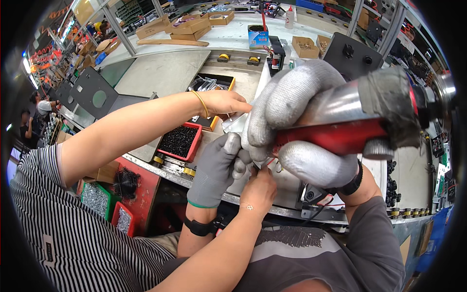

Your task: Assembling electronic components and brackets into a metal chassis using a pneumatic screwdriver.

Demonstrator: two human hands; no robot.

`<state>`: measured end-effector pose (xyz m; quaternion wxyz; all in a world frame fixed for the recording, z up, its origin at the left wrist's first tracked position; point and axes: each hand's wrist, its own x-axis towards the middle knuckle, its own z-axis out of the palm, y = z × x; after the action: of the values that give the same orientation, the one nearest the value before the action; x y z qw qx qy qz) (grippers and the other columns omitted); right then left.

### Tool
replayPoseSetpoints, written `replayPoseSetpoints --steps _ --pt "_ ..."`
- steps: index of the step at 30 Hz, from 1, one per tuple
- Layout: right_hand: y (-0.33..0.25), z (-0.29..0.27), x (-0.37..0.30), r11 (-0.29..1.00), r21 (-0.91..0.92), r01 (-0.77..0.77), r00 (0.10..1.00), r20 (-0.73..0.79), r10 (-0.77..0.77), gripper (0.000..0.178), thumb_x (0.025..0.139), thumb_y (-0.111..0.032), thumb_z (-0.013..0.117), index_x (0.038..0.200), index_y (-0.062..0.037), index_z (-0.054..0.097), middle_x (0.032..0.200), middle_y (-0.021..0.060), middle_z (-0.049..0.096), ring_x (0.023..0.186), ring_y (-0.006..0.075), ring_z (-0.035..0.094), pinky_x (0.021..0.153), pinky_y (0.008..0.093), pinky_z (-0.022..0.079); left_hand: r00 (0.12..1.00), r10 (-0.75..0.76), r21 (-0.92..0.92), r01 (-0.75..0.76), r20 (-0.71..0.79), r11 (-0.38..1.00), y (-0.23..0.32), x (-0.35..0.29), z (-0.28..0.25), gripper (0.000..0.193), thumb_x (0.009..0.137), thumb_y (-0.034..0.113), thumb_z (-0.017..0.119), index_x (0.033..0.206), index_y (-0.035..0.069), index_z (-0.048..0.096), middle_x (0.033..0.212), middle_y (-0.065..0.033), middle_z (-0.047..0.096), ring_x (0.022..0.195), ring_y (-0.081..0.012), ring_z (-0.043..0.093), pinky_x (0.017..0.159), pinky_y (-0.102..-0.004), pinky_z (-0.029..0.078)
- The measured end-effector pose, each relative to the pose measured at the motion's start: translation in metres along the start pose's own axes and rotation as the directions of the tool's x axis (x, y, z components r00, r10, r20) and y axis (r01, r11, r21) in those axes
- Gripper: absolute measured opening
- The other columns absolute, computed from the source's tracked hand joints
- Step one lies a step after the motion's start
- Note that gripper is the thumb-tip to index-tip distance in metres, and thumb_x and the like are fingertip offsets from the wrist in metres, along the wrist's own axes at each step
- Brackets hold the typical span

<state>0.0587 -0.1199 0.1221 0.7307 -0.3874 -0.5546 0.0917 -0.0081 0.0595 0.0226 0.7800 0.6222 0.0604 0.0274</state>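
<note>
My gloved right hand (304, 104) wraps around a red and silver power driver (335, 136), bound with dark tape at its far end. The tool points across the workbench, close to the camera. My gloved left hand (214, 170) has its thumb and fingers pinched together just left of the right glove; what lies between them is hidden. A co-worker in a striped shirt reaches in from the left. One bare hand (226, 104) is beside a white piece (236, 123), and the other bare hand (260, 187) touches my left glove's fingertips.
A red bin of black screws (179, 141) stands left of my hands. Behind it lies a black tray (211, 82) with clear bags. Bent black metal panels (104, 95) rest on the left and right. Green (97, 198) and red bins (123, 219) of silver fasteners sit lower left.
</note>
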Motion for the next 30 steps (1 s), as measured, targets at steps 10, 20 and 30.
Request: replayPoseSetpoints --steps 10,20,30 --pt "0.012 0.003 0.000 0.945 0.027 -0.326 0.905 -0.280 0.320 0.029 0.078 -0.001 0.070 0.106 -0.0036 0.062 0.094 0.0049 0.068 0.087 0.0100 0.065 0.076 0.0284 0.057 0.926 0.275 0.486 -0.121 -0.259 0.865 -0.025 0.020 -0.023 0.055 0.078 0.028 0.081 0.116 -0.005 0.057 0.103 -0.0140 0.066 0.093 -0.0168 0.063 0.083 -0.0302 0.053" --pt "0.015 0.012 0.012 0.819 -0.113 -0.563 0.768 -0.438 0.467 0.028 0.074 -0.009 0.075 0.100 -0.0047 0.066 0.088 0.0022 0.068 0.077 0.0075 0.064 0.070 0.0269 0.056 0.932 0.311 0.497 -0.183 -0.188 0.848 -0.036 0.040 -0.016 0.044 0.087 0.026 0.072 0.112 -0.006 0.054 0.101 -0.0166 0.066 0.095 -0.0211 0.065 0.084 -0.0327 0.052" --pt "0.026 0.004 0.021 0.811 -0.138 -0.569 0.778 -0.411 0.476 0.039 0.071 -0.018 0.081 0.101 -0.0018 0.063 0.080 0.0032 0.066 0.068 0.0077 0.062 0.061 0.0256 0.054 0.906 0.371 0.456 -0.246 -0.206 0.855 -0.040 0.041 -0.008 0.025 0.091 0.010 0.059 0.111 -0.004 0.053 0.091 -0.0137 0.065 0.077 -0.0186 0.061 0.071 -0.0330 0.049"
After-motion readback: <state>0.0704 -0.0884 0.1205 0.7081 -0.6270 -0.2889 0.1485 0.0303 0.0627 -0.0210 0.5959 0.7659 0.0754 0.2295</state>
